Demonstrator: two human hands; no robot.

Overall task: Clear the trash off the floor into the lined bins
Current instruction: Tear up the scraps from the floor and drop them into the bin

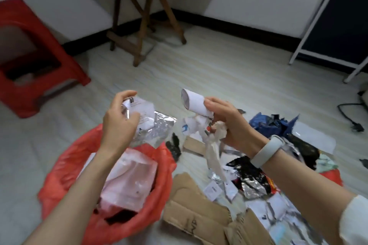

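Note:
My left hand (119,123) grips a silver foil packet with a white label (153,125), held above the red-lined bin (65,163). The bin holds a pale pink plastic pouch (131,181). My right hand (229,123) is closed around a rolled white paper (194,101) and a crumpled beige wrapper (212,151) that dangles below it. Under and right of that hand lies a heap of trash on the floor (251,177): black and silver foil scraps, white paper slips, blue plastic (268,123). Flattened cardboard (191,205) lies at the front.
A red plastic stool (29,61) stands at the left. A folding wooden stand (143,26) is by the back wall. A white metal frame (318,26) rises at the right, with a black cable (346,113) on the floor near it.

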